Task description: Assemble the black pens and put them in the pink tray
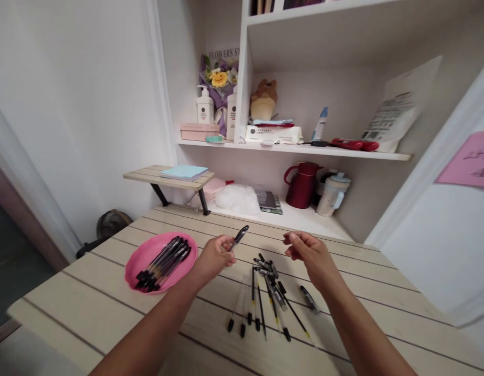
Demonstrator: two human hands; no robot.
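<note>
My left hand (218,254) is closed around the lower part of a black-capped pen (241,235), whose cap end points up and to the right. To the right, my right hand (307,251) hovers over the table with loosely bent fingers, and I see nothing in them. Between and below the hands lie loose pen parts: clear barrels with black ends (245,308), thin ink refills (261,305) with yellowish sections, and a cluster of black pen caps (267,266). One black cap (309,298) lies apart, below my right hand.
A pink bowl (128,277) holding several pens (163,263) stands left of my left hand. Behind are a small raised stand (142,175) with light-blue paper (184,172), a red jug (302,185) and a pale cup (333,196). A loaded shelf (324,151) runs above the table (120,324).
</note>
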